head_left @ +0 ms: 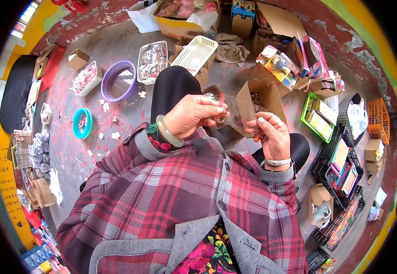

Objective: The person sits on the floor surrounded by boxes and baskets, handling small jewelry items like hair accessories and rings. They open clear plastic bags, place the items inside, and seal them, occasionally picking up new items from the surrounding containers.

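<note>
Teal tub (75, 125) on the floor (134, 111) to my far left, purple basin (105, 87) just beyond it, my left hand (187, 112) with fingers clamped on a red strip (221, 101), clear plastic (236, 112) between my hands, my right hand (273, 137) pinching its edge, green basket (304, 112) at right.

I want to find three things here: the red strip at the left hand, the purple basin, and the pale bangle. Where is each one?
Red strip (221, 99): head view, on its upper part.
Purple basin (106, 84): head view, on its left wall.
Pale bangle (165, 131): head view, on its outer surface.
</note>
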`<act>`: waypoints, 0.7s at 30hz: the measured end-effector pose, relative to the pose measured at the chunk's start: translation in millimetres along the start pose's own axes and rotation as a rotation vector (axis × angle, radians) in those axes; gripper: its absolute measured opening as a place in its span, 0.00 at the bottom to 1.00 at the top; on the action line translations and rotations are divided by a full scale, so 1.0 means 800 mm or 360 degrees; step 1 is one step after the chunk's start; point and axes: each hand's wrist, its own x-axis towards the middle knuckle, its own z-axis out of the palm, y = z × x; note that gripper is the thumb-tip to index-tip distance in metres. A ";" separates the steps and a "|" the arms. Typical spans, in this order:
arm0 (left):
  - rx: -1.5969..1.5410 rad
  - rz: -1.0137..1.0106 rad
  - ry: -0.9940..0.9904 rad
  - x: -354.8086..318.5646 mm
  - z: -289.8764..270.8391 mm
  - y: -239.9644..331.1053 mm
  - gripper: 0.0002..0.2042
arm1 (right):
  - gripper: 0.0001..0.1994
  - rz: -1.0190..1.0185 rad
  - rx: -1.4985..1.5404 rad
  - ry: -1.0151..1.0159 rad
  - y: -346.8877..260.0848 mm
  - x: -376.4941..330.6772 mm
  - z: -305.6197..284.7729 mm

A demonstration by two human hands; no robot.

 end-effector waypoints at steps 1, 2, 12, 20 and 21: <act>-0.0052 -0.0004 -0.0017 0.001 -0.001 0.000 0.07 | 0.09 -0.0006 0.0000 -0.0006 -0.001 0.000 -0.001; -0.0104 -0.0007 -0.0035 0.001 -0.002 0.000 0.07 | 0.09 -0.0011 -0.0002 -0.0011 -0.003 0.000 -0.002; -0.0322 -0.0143 -0.0269 0.001 -0.008 -0.007 0.06 | 0.09 -0.0025 -0.0054 -0.0065 -0.007 -0.004 -0.003; -0.0367 -0.0046 -0.0123 0.000 -0.005 -0.011 0.03 | 0.09 -0.0040 -0.0069 -0.0058 -0.006 -0.002 -0.002; -0.0367 -0.0014 -0.0107 0.001 -0.005 -0.012 0.03 | 0.09 -0.0036 -0.0070 -0.0055 -0.006 -0.002 -0.002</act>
